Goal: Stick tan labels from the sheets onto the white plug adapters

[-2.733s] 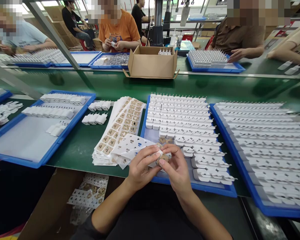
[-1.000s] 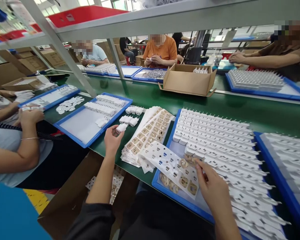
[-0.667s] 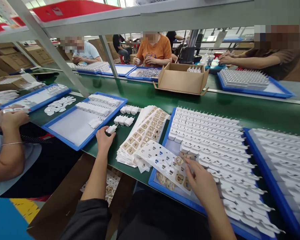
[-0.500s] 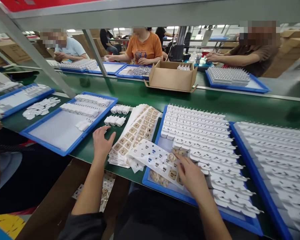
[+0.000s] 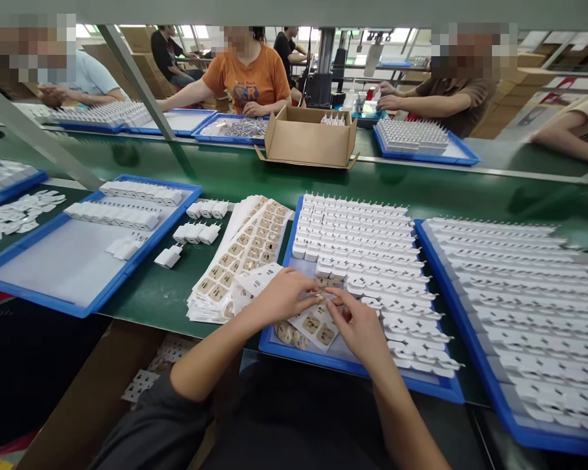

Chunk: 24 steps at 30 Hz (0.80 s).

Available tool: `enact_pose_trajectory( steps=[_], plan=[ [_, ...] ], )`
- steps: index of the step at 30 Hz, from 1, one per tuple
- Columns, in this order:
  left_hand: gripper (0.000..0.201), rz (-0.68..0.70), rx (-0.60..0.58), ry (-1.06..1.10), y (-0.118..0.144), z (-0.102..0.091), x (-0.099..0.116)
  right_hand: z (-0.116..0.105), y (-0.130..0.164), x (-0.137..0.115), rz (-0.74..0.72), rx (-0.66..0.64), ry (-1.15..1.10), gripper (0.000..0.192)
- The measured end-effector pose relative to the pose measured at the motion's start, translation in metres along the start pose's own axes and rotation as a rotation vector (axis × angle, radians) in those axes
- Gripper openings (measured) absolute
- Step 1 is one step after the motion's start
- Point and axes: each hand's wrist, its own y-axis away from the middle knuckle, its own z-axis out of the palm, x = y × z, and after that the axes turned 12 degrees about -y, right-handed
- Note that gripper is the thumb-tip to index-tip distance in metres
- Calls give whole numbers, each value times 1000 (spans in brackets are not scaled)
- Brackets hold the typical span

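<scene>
My left hand [image 5: 283, 295] and my right hand [image 5: 359, 326] meet fingertip to fingertip over a white sticker sheet [image 5: 315, 324] with tan labels. The sheet lies on the front of the middle blue tray [image 5: 353, 370]. My left hand holds the sheet by its top edge. My right hand pinches a small label [image 5: 325, 298] at that edge. Rows of white chargers [image 5: 362, 225] fill the tray behind my hands. A single white charger [image 5: 168, 257] lies on the green belt to the left, apart from both hands.
A fanned stack of label sheets [image 5: 240, 251] lies left of the tray. Another blue tray [image 5: 46, 301] sits at the left and a full one [image 5: 475, 339] at the right. A cardboard box [image 5: 306, 140] stands across the belt, where other people work.
My left hand set a white charger down on the belt at the left, let go, and came back to the label sheet beside my right hand. The view swung back to the right.
</scene>
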Motion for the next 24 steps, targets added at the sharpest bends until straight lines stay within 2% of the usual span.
enact_pose_trajectory(
  steps=[6,9,12,18,24],
  plan=[
    [43,-162,-31,96,-9,-3,-1,-2,12,-3,-125,136,62,20],
    [50,-232,-35,136,-10,-5,2,2,14,-9,-265,128,2,16],
    [49,-234,-23,230,-13,-10,4,7,12,-14,-367,115,-41,18],
    [46,-245,-67,423,-17,-24,1,8,7,-21,-435,189,-83,21],
    [47,-249,-127,555,-16,-28,0,4,2,-31,-490,199,-132,14]
  ],
)
